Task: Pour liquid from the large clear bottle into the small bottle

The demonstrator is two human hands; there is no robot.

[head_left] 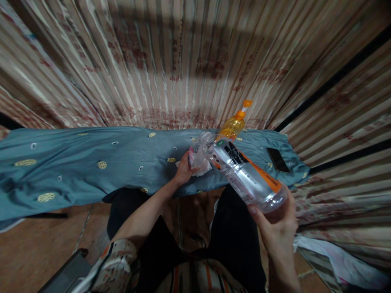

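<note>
My right hand grips the base of a clear plastic bottle with an orange and black label, tilted so its neck points up-left. At the neck, my left hand holds a small clear cup or container over a crumpled white tissue. Both rest near the edge of a surface covered with a blue patterned cloth. I cannot tell whether liquid is flowing.
An orange spray bottle stands behind the clear bottle. A dark phone lies on the cloth at the right. Striped curtains hang behind and at the right. My legs in dark trousers are below, above a brown floor.
</note>
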